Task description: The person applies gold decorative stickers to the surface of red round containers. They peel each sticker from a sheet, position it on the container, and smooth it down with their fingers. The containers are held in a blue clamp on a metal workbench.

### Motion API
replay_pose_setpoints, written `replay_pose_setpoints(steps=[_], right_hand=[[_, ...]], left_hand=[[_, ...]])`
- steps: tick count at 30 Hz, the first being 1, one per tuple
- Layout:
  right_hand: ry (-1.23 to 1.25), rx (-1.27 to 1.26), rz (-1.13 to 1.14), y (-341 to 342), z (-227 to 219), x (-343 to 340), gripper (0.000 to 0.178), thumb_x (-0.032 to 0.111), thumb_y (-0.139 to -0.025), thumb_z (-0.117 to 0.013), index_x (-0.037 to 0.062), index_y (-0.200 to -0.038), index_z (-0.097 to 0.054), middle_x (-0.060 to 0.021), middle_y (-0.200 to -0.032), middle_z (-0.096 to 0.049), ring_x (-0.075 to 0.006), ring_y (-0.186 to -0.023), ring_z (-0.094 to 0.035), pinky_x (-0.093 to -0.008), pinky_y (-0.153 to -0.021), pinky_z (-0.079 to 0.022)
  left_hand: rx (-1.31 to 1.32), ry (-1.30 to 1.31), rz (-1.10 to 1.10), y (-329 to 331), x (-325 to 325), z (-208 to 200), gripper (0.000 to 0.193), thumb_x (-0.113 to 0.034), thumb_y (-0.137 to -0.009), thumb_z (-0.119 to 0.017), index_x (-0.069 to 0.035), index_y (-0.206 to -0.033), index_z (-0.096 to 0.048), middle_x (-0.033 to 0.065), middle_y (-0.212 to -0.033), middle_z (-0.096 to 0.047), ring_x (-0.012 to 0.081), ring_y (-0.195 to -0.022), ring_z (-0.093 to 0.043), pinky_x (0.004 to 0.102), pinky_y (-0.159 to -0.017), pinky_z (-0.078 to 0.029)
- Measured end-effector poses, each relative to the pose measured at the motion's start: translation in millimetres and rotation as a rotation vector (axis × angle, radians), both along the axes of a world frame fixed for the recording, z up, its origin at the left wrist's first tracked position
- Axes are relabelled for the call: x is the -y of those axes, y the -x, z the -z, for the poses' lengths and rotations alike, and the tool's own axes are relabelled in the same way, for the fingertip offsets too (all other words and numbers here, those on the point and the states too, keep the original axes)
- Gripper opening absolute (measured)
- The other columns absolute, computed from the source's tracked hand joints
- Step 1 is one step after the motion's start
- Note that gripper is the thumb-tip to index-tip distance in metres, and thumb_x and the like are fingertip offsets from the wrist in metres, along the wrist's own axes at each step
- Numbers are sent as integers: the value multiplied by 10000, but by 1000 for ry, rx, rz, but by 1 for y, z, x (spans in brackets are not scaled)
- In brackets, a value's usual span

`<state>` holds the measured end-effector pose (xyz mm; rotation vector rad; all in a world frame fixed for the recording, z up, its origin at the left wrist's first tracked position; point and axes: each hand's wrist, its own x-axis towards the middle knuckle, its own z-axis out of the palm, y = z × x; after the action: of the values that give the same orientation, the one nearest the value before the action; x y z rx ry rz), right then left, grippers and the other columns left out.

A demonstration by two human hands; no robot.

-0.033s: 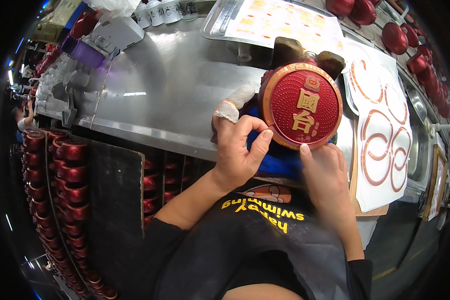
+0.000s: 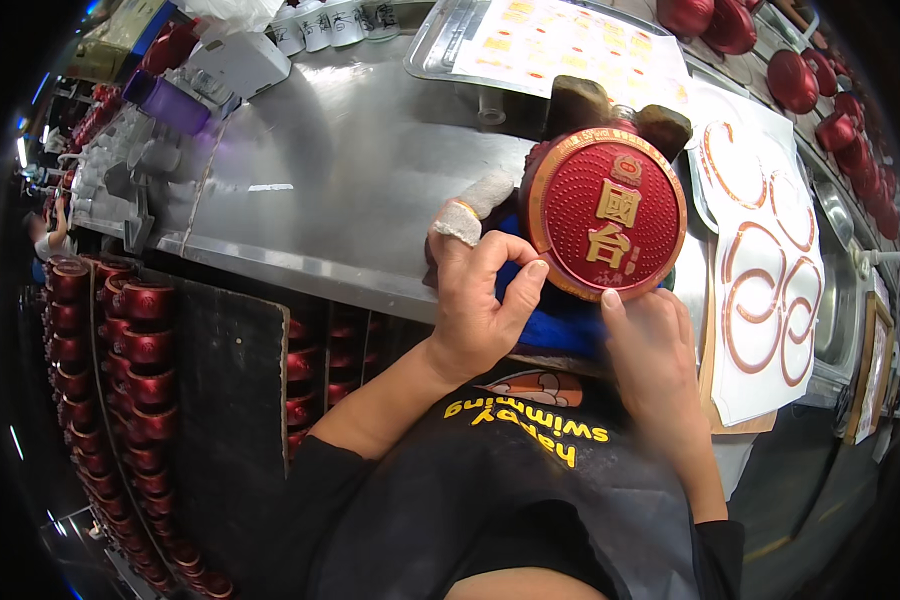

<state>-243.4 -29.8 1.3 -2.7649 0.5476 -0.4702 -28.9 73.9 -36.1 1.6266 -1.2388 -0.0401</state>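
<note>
– Steel table (image 2: 350, 180), glinting. Clock centred on the round red bottle (image 2: 610, 215), neck at twelve. Where is it?

– By the table's near edge, broad face turned up, neck between two dark blocks (image 2: 575, 108) at eleven and one. Blue cloth (image 2: 555, 330) shows at seven; true support hidden.

– Hands?

– Left hand (image 2: 475, 305) at eight: thumb and forefinger drawn close at the gold band (image 2: 536, 200); can't make out anything pinched. Right hand (image 2: 655, 345) at five: thumb tip at the rim near six, other fingers partly hidden, grip uncertain.

– Handling, by guess?

– Stiff, probably heavy, glossy enough to slip, likely to chip if knocked. I'd hold the sides at nine and three, clear of the raised gold lettering (image 2: 610, 243).

– Room?

– Bare steel at ten. Metal tray (image 2: 425, 55) beyond twelve, sheet of orange rings (image 2: 735, 395) at four. Blocks hem the neck. Table's front edge runs past eight: risk of a drop.
</note>
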Motion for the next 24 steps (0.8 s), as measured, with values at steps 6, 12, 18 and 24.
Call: replay_pose_setpoints(steps=[6,12,18,24], right_hand=[[-38,13,-4,-2,-2,-1,663,-38,-815,-714,140,-1446,-616,-149,-1139,-564,-353,-1148,-564,-470,-985,-458],[-75,15,1,-2,-3,-1,651,-54,-830,-719,134,-1444,-620,-156,-1141,-558,-363,-1147,-561,-483,-1003,-464],[-103,29,15,-2,-2,-2,666,-63,-824,-731,149,-1446,-622,-153,-1144,-559,-359,-1144,-566,-480,-1008,-466],[-108,41,10,-3,-2,-2,678,-72,-824,-726,153,-1454,-616,-153,-1151,-565,-358,-1145,-570,-478,-1011,-473]], left_hand=[[24,9,-34,1,4,-1,106,-144,-914,-739,-70,-884,-669,278,-1460,-548,354,-1347,-470,435,-1162,-279],[44,26,-67,2,7,-3,114,-144,-902,-743,-72,-867,-662,286,-1418,-579,356,-1288,-507,441,-1138,-293],[40,20,-74,-2,5,10,249,-235,-932,-776,-46,-1013,-635,243,-1348,-603,318,-1231,-520,439,-1113,-330],[-207,45,33,6,6,30,688,-456,-907,-798,-14,-1314,-462,160,-1235,-489,323,-1153,-431,460,-1056,-327]])
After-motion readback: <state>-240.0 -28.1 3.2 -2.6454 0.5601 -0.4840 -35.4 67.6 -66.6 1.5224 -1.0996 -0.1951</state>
